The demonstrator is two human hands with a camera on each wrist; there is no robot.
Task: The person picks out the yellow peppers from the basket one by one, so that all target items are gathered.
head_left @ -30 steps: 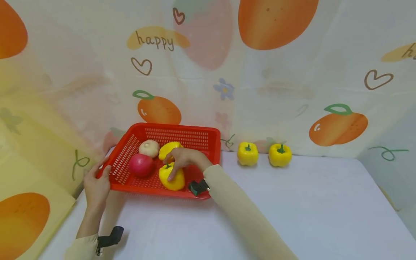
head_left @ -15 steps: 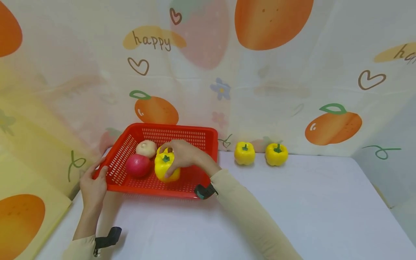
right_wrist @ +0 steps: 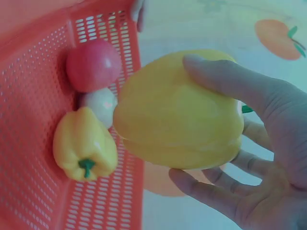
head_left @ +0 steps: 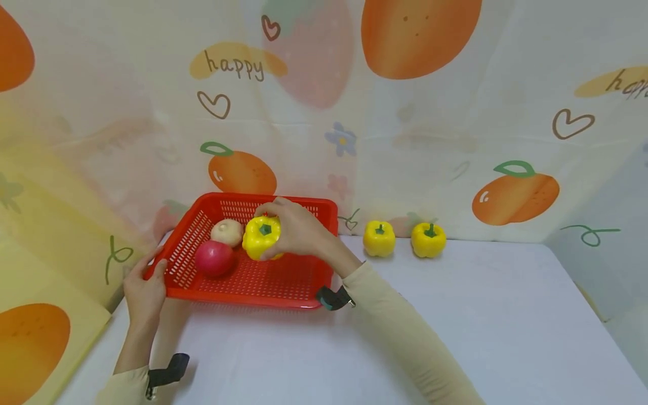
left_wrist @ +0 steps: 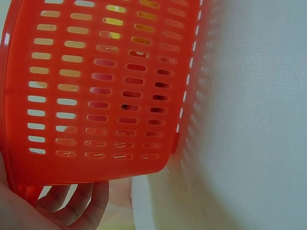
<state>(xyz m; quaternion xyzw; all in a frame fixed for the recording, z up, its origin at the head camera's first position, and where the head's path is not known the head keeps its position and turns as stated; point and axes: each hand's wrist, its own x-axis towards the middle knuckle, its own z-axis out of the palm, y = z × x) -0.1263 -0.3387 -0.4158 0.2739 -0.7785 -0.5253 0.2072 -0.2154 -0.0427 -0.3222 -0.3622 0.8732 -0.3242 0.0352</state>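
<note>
My right hand (head_left: pixel 301 229) grips a yellow bell pepper (head_left: pixel 259 237) with a green stem, held up above a red plastic basket (head_left: pixel 238 300). In the right wrist view, thumb and fingers lie on opposite sides of that pepper (right_wrist: pixel 177 112). My left hand (head_left: pixel 145 287) holds the basket's left end, fingers hooked around its rim. Inside the basket sit a round pink-red fruit or vegetable (head_left: pixel 214 259) and a whitish round one (head_left: pixel 226 232). A second yellow bell pepper (right_wrist: pixel 86 146) lies beside them, mostly hidden in the head view by the raised pepper and hand.
Two more yellow bell peppers, one (head_left: pixel 379 238) nearer the basket and one (head_left: pixel 428 240) farther right, stand on the white table (head_left: pixel 455 315) by the back cloth (head_left: pixel 405 169). A printed cloth with fruit pictures hangs behind and at the left side.
My right hand has lifted the yellow bell pepper from the basket's floor, moving it up and toward the back. My left hand keeps its hold on the basket; the view has shifted slightly.
</note>
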